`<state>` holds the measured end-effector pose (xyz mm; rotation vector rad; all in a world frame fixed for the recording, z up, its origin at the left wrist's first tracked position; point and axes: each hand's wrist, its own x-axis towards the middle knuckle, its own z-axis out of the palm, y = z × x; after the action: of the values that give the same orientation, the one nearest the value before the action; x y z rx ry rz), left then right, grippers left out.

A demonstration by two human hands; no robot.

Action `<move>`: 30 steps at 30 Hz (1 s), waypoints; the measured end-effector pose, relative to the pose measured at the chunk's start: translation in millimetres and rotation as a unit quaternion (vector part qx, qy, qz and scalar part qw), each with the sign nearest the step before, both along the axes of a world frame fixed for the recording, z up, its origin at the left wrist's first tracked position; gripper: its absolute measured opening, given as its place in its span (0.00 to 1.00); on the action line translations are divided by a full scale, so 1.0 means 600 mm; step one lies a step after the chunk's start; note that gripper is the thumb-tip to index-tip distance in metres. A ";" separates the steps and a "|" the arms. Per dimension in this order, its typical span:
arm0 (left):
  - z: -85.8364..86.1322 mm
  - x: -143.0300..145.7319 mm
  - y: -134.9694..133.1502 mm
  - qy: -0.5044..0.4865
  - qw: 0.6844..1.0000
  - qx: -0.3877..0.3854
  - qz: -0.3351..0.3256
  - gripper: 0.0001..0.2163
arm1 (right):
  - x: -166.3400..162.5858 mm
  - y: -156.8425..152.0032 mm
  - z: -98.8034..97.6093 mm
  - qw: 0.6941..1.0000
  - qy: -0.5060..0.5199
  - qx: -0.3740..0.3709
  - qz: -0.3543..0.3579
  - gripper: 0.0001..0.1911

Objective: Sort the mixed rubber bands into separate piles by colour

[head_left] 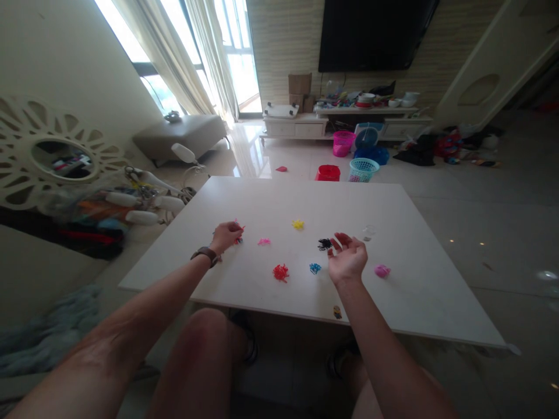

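At the left of the white table (pixel 262 198), my left hand (pixel 226 235) pinches at a mixed-colour heap of small rubber bands (pixel 238 240). A bit of red shows at its fingertips, and the hand covers part of the heap. Palm up, with fingers loosely curled and apart, my right hand (pixel 348 259) hovers beside a black pile of bands (pixel 324 244) and holds nothing. Between the hands lie separate piles: red bands (pixel 280 272), blue bands (pixel 315 268), yellow bands (pixel 297 224) and pink bands (pixel 264 241).
Right of my right hand are a pink bundle (pixel 382 270) and a small clear item (pixel 369 231). A minion sticker (pixel 337 312) is at the near edge. Beyond the table stand a red bin (pixel 327 173) and a light-blue basket (pixel 364 167). A white-shaded lamp (pixel 168 203) stands left.
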<state>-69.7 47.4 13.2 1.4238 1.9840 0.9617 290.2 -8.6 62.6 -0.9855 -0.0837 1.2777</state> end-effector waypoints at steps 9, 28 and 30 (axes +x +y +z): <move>0.097 0.264 -0.110 -0.300 0.942 0.024 -0.147 0.13 | -0.026 0.007 -0.005 0.911 -0.283 0.150 0.261 0.18; 0.042 0.243 -0.073 -0.388 0.919 0.038 -0.061 0.13 | -0.053 0.027 -0.058 0.718 -0.560 0.130 0.392 0.03; 0.042 0.235 -0.073 -0.390 0.919 0.042 -0.050 0.13 | -0.072 0.020 -0.072 0.652 -0.613 0.132 0.426 0.05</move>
<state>71.1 3.7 38.6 0.9402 1.2741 1.3154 247.1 3.6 19.6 -1.4518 -1.9432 1.0720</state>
